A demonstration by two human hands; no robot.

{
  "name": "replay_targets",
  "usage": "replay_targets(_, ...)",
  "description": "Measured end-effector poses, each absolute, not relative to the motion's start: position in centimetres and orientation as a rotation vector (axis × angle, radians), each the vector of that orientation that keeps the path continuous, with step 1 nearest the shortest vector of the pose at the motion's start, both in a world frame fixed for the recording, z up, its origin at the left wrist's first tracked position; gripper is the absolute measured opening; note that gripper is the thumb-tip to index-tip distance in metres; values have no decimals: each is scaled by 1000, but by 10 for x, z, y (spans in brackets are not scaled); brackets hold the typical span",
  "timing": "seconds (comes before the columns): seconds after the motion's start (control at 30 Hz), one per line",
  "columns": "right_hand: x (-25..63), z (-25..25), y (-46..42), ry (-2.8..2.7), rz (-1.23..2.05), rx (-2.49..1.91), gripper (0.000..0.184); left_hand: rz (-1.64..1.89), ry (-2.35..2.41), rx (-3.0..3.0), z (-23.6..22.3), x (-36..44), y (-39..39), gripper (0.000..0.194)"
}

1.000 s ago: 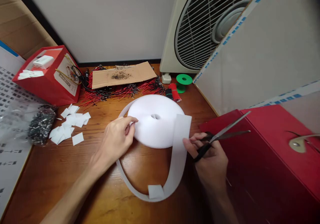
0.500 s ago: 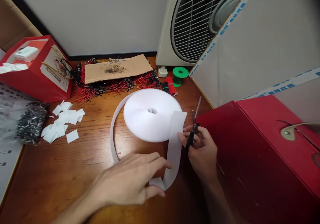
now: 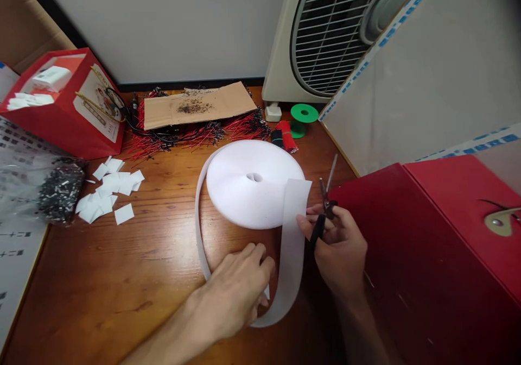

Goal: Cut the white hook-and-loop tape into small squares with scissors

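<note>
A wide white tape strip (image 3: 291,256) runs off a large flat white roll (image 3: 228,183) and curves round toward me on the wooden table. My right hand (image 3: 344,243) grips black-handled scissors (image 3: 326,205), their blades apart and pointing away. Its thumb also touches the edge of the strip near the free end. Inside the strip's loop, my left hand (image 3: 240,289) is closed, fingertips pinching a small white cut piece (image 3: 267,292) that shows only in part. Several white cut squares (image 3: 124,213) lie loose at the left.
Cardboard (image 3: 199,107) rests on red and black wires (image 3: 203,136) at the back. A green spool (image 3: 304,113) stands beside a box fan (image 3: 280,66). A red box (image 3: 391,234) borders the right; a red gift bag (image 3: 61,128) and a bag of black parts (image 3: 61,191) sit left.
My left hand has gone from spread fingers to a pinch on the small cut piece. The right hand keeps its hold on the scissors. The whole view has shifted slightly.
</note>
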State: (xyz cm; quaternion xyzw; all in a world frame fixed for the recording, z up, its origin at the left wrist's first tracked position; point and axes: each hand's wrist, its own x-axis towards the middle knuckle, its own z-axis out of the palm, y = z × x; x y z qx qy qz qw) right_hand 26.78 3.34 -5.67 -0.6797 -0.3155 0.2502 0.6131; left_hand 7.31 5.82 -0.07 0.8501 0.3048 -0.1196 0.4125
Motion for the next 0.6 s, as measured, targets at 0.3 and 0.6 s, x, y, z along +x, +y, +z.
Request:
replay_targets(0.3, 271, -56, 32, -711, 576, -1550, 46, 724, 1395, 1796, 7, 15, 64, 7)
replay_targets(0.6, 270, -46, 26, -734, 637, -1544, 33, 681, 1938, 1766, -4, -50, 112, 16)
